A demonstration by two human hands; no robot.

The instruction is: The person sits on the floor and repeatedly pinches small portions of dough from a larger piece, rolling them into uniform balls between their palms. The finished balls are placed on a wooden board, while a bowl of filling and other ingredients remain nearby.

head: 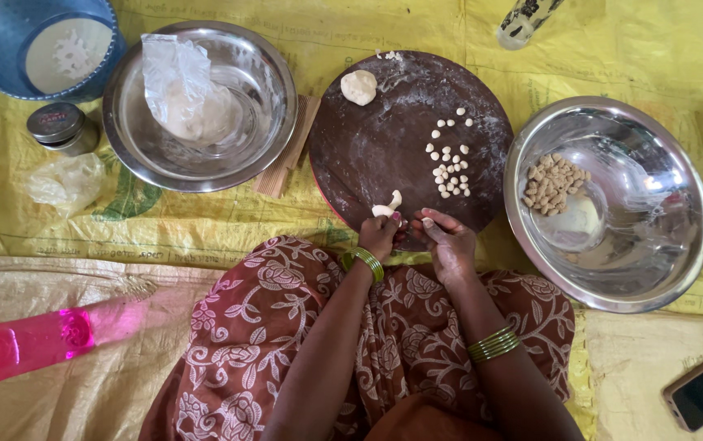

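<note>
the left hand [378, 234] pinches a short dough strip [388, 206] at the 6 o'clock edge of the round board [368, 155]; the strip's free end curls up toward 1 o'clock. the right hand [448, 243] sits just beside it at 3 o'clock, fingertips closed on a tiny dough bit [427, 221].

the dough looks soft, light and a little tacky: it bends under its own weight and probably tears with a slight pull, so it wants a gentle pinch near the end being worked, with the rest supported in the palm. squeezing hard would likely flatten it. flour dusted on the board should keep it from sticking.

small dough pellets [449, 167] lie scattered on the board toward 2 o'clock of the hands, and a dough ball [359, 86] rests at the board's 12 o'clock edge. a steel bowl [662, 269] at 3 o'clock holds browner pieces [554, 183]; another bowl [135, 155] at 10 o'clock holds a plastic bag [178, 86].
</note>
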